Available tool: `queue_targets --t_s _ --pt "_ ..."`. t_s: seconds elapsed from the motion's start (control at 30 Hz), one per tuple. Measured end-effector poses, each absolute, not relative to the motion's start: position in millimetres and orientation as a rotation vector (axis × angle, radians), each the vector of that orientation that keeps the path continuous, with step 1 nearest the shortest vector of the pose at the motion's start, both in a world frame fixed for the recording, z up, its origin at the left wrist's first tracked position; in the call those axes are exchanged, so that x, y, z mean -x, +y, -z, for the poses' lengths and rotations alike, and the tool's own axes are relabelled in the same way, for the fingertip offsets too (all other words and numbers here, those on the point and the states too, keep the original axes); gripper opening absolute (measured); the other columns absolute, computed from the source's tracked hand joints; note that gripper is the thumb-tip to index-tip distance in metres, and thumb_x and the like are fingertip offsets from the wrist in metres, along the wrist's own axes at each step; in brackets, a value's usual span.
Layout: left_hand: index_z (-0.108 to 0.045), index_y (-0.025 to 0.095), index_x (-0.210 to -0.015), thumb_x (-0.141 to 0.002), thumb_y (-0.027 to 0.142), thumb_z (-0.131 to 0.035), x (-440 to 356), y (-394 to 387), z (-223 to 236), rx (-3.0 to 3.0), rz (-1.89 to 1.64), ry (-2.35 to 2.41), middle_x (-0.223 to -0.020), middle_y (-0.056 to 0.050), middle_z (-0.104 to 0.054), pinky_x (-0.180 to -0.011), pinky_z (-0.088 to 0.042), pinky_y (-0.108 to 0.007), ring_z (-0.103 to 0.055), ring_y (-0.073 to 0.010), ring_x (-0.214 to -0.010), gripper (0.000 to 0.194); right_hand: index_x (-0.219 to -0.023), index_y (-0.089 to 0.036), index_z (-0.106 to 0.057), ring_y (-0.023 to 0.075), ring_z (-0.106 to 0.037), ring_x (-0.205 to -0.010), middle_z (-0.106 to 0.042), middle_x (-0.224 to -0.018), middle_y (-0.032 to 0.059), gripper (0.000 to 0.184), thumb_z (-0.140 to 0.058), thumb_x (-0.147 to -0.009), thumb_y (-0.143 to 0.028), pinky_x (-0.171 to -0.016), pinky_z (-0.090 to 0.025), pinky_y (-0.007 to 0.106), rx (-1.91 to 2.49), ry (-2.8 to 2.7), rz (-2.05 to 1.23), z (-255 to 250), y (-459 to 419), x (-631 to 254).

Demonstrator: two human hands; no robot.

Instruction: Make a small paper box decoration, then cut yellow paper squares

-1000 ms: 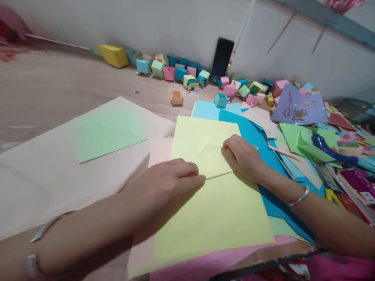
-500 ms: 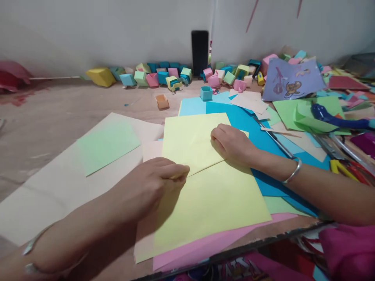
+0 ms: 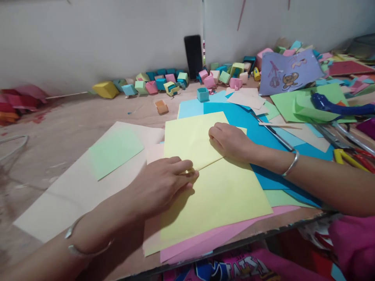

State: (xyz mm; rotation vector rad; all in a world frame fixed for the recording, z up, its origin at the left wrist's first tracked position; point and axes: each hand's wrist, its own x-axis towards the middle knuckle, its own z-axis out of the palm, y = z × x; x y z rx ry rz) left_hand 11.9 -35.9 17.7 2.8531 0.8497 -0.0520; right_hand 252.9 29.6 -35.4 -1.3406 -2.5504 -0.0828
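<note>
A yellow sheet of paper (image 3: 216,203) lies in front of me with its far part doubled over, and the folded edge runs slantwise across the middle. My left hand (image 3: 166,183) is at the left end of that edge, its thumb and forefinger closed on the paper. Resting on the folded part, my right hand (image 3: 231,142) has its fingers curled and pressed down on the paper; its fingertips are partly hidden. Pink paper (image 3: 190,249) shows under the yellow sheet at the near side. A large blue sheet (image 3: 272,171) lies beneath my right forearm.
A pale sheet (image 3: 73,199) with a green piece (image 3: 117,152) lies left. A craft knife (image 3: 275,136), scissors (image 3: 331,136) and a dark blue tool (image 3: 336,109) lie right. Small paper boxes (image 3: 161,84) line the wall near an upright phone (image 3: 193,56). The table edge (image 3: 234,244) is close.
My left hand has slid a little to the right and away from me along the folded edge, its forefinger now raised more. My right hand stays on the paper. The view has shifted slightly.
</note>
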Motion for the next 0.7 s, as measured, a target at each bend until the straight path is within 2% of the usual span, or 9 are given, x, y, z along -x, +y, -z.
queue_targets --t_s 0.1,0.23,0.3,0.37,0.47,0.57,0.63,0.7 --pt "-0.071 0.019 -0.096 -0.101 0.023 -0.036 -7.3 -33.8 -26.2 -2.775 0.017 0.819 -0.107 -0.007 -0.067 -0.078 -0.043 -0.032 -0.06 -0.0173 -0.09 0.035 -0.086 -0.015 -0.056 0.017 -0.043 -0.074 -0.057 -0.084 0.0082 0.018 -0.039 -0.092 -0.017 -0.059 -0.02 0.033 1.339 -2.556 0.073 34.8 29.6 -252.2" --pt "-0.063 0.02 -0.122 -0.102 0.029 -0.034 -16.5 -27.3 -24.6 -2.832 0.043 0.828 -0.092 -0.006 -0.065 -0.071 -0.042 -0.032 -0.056 -0.0175 -0.079 0.036 -0.087 -0.015 -0.056 0.0172 -0.043 -0.074 -0.058 -0.085 0.0086 0.018 -0.04 -0.092 -0.017 -0.06 -0.021 0.033 1.34 -2.555 0.064 33.6 29.7 -250.3" --pt "-0.06 0.019 -0.126 -0.102 0.034 -0.035 -25.4 -24.7 -18.9 -2.913 0.069 0.819 -0.084 -0.004 -0.062 -0.067 -0.039 -0.033 -0.052 -0.0183 -0.073 0.038 -0.087 -0.015 -0.056 0.0175 -0.043 -0.074 -0.058 -0.085 0.0088 0.018 -0.039 -0.093 -0.018 -0.059 -0.02 0.033 1.363 -2.558 0.05 32.1 29.2 -249.6" --pt "-0.064 0.019 -0.118 -0.102 0.036 -0.036 -31.4 -23.8 -14.5 -2.959 0.075 0.782 -0.079 -0.004 -0.061 -0.067 -0.038 -0.035 -0.049 -0.0188 -0.071 0.037 -0.087 -0.014 -0.056 0.0178 -0.044 -0.074 -0.058 -0.085 0.0093 0.018 -0.039 -0.093 -0.018 -0.059 -0.02 0.033 1.383 -2.562 0.036 30.4 28.7 -249.5" --pt "-0.069 0.018 -0.095 -0.101 0.033 -0.039 -28.8 -27.6 -16.1 -2.897 0.061 0.79 -0.078 -0.005 -0.06 -0.068 -0.038 -0.035 -0.049 -0.0186 -0.073 0.034 -0.088 -0.014 -0.056 0.0184 -0.045 -0.075 -0.059 -0.087 0.01 0.018 -0.039 -0.093 -0.018 -0.059 -0.02 0.033 1.39 -2.573 0.03 29.0 28.8 -249.9" --pt "-0.066 0.017 -0.071 -0.1 0.027 -0.041 -15.3 -35.8 -24.7 -2.804 0.054 0.835 -0.084 -0.006 -0.062 -0.07 -0.04 -0.035 -0.051 -0.018 -0.076 0.039 -0.089 -0.015 -0.056 0.0189 -0.045 -0.076 -0.059 -0.088 0.0101 0.018 -0.039 -0.093 -0.018 -0.059 -0.02 0.034 1.384 -2.588 0.02 29.5 29.9 -250.3" --pt "-0.064 0.016 -0.069 -0.1 0.024 -0.04 -6.9 -39.8 -29.6 -2.765 0.053 0.84 -0.09 -0.007 -0.063 -0.073 -0.042 -0.035 -0.053 -0.0178 -0.079 0.04 -0.09 -0.015 -0.056 0.0191 -0.045 -0.075 -0.059 -0.088 0.0104 0.018 -0.039 -0.093 -0.018 -0.059 -0.02 0.034 1.38 -2.591 0.016 30.4 30.7 -250.5" --pt "-0.066 0.017 -0.074 -0.1 0.023 -0.039 -3.4 -39.6 -31.3 -2.742 0.044 0.813 -0.095 -0.007 -0.065 -0.076 -0.043 -0.034 -0.055 -0.0175 -0.082 0.038 -0.09 -0.015 -0.056 0.0191 -0.045 -0.076 -0.059 -0.089 0.0108 0.017 -0.039 -0.093 -0.017 -0.059 -0.021 0.033 1.378 -2.588 0.009 31.1 31.0 -250.8"
